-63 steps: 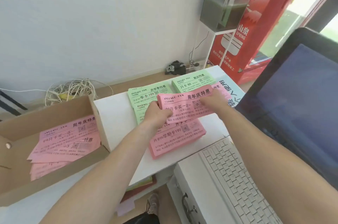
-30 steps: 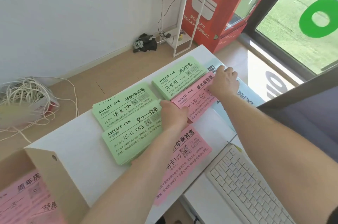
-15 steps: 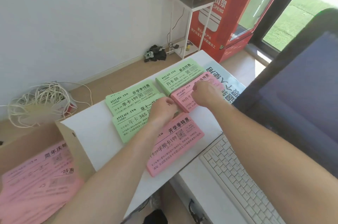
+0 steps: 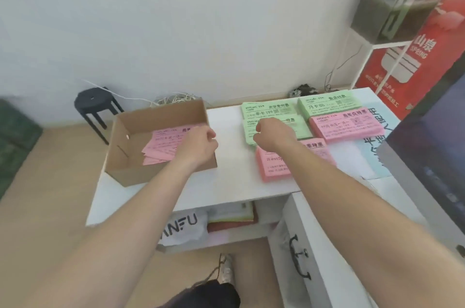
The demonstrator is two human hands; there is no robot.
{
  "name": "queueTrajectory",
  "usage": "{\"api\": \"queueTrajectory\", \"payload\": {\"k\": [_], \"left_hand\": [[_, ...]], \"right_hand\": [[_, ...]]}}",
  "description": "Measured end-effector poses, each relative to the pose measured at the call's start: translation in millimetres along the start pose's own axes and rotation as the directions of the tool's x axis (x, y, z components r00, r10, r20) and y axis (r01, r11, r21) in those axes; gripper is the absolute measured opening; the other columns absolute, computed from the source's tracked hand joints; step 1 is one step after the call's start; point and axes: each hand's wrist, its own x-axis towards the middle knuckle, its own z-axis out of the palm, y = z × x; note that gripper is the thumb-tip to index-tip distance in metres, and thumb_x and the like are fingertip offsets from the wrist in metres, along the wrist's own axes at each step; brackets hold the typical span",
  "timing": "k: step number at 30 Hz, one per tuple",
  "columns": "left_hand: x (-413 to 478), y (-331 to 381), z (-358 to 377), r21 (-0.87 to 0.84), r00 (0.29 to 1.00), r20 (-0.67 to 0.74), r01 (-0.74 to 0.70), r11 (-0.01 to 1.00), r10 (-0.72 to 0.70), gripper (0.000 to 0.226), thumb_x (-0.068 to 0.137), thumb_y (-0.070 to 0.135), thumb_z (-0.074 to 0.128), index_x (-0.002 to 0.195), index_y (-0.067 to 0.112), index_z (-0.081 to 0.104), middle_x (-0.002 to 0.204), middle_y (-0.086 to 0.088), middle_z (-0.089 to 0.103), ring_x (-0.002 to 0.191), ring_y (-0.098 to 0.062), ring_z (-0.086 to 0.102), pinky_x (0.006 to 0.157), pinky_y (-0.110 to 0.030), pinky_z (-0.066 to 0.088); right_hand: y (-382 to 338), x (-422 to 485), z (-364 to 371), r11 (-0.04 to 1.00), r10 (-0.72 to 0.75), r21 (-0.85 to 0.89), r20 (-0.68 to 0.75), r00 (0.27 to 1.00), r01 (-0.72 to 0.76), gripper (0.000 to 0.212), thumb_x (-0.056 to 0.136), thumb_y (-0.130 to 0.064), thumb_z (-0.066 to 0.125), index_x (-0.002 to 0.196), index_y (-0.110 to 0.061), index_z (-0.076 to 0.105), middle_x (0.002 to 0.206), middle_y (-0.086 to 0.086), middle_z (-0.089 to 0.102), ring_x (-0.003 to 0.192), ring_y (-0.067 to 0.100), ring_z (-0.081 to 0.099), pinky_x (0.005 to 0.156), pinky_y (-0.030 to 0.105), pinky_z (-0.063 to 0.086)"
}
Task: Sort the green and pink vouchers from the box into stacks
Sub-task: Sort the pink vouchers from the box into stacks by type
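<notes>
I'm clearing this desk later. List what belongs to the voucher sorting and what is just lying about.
Job: cardboard box; pink vouchers inside it; three green stacks; two pink stacks; left hand, at the box; right hand, over one green stack.
Lying about: black stool; cable tangle; fish tank; monitor; white bag under the desk.

We see the box (image 4: 161, 117) as plain brown cardboard, matt and slightly rough, with raw cut edges. The pink vouchers (image 4: 163, 144) in it, like the green stacks (image 4: 327, 106) and pink stacks (image 4: 347, 127), are thin matt paper printed in black. Under them we find the table (image 4: 231, 181) a smooth white board with a dull sheen. Beside it the screen (image 4: 432, 151) looks dark and glossy.
</notes>
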Motion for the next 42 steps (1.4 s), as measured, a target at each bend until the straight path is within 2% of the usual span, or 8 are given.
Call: {"api": "queueTrajectory", "payload": {"k": [8,16,22,25,28,34,38,42], "left_hand": [[-44,-100,-65,0.048,0.965,-0.140,0.231,0.972,-0.222,0.024,0.091,0.020,0.058,0.111,0.019,0.070,0.119,-0.006,0.066,0.114,-0.028,0.059,0.096,-0.036,0.047],[7,-170,-82,0.008,0.955,-0.120,0.273,0.962,-0.270,0.025,0.089,0.018,0.064,0.113,0.020,0.069,0.115,-0.001,0.067,0.109,-0.022,0.062,0.094,-0.034,0.049],[86,-195,-73,0.048,0.976,0.112,0.184,0.982,-0.188,0.061,0.083,0.017,0.080,0.138,0.022,0.055,0.141,-0.002,0.056,0.125,-0.022,0.054,0.105,-0.040,0.046],[116,-209,-63,0.249,0.936,0.324,0.056,0.967,-0.138,0.116,0.068,0.030,0.091,0.159,0.027,0.019,0.164,0.000,0.021,0.149,-0.028,0.021,0.117,-0.051,0.033],[129,-222,-51,0.379,0.851,0.491,-0.017,0.925,-0.186,0.150,0.058,0.047,0.094,0.159,0.028,-0.014,0.167,-0.001,-0.018,0.154,-0.031,-0.016,0.123,-0.056,0.011],[125,-236,-26,0.559,0.855,0.505,-0.221,0.799,-0.116,0.159,0.055,0.058,0.091,0.153,0.026,-0.029,0.160,-0.009,-0.038,0.149,-0.037,-0.029,0.122,-0.062,-0.002],[122,-241,-26,0.553,0.870,0.482,-0.213,0.805,-0.101,0.158,0.054,0.061,0.090,0.154,0.027,-0.028,0.162,-0.011,-0.034,0.149,-0.036,-0.029,0.122,-0.060,-0.002],[124,-240,-26,0.555,0.869,0.484,-0.209,0.805,-0.108,0.160,0.052,0.060,0.090,0.153,0.028,-0.030,0.162,-0.009,-0.033,0.149,-0.034,-0.029,0.123,-0.059,-0.003]], "right_hand": [[-120,-2,27,0.961,-0.275,-0.008,0.069,0.959,0.276,0.035,0.091,-0.021,0.049,0.123,-0.020,0.063,0.123,0.006,0.057,0.116,0.030,0.058,0.083,0.037,0.049],[-171,66,67,0.951,-0.305,0.017,0.215,0.928,0.309,0.044,0.097,-0.022,0.052,0.140,-0.013,0.050,0.137,0.010,0.050,0.124,0.029,0.054,0.101,0.042,0.048],[-198,132,98,0.955,-0.259,-0.031,0.395,0.881,0.294,0.090,0.081,-0.043,0.081,0.153,-0.013,0.036,0.149,0.012,0.036,0.136,0.036,0.043,0.113,0.046,0.040],[-207,156,113,0.953,-0.219,-0.090,0.460,0.861,0.290,0.116,0.070,-0.054,0.087,0.158,-0.014,0.024,0.161,0.012,0.022,0.147,0.037,0.025,0.120,0.048,0.030],[-212,165,127,0.946,-0.178,-0.137,0.533,0.827,0.292,0.127,0.066,-0.061,0.086,0.161,-0.015,0.015,0.166,0.009,0.010,0.153,0.033,0.013,0.122,0.046,0.025],[-213,141,142,0.863,-0.230,-0.272,0.538,0.811,0.425,0.115,0.065,-0.063,0.085,0.154,-0.018,0.028,0.154,0.008,0.026,0.142,0.032,0.027,0.109,0.049,0.040],[-214,144,131,0.901,-0.258,-0.177,0.512,0.819,0.395,0.098,0.068,-0.063,0.082,0.146,-0.020,0.042,0.141,0.006,0.038,0.135,0.030,0.033,0.107,0.048,0.042],[-219,143,133,0.898,-0.255,-0.189,0.513,0.820,0.397,0.109,0.064,-0.063,0.085,0.149,-0.019,0.034,0.144,0.007,0.034,0.136,0.031,0.033,0.107,0.049,0.042]]}}
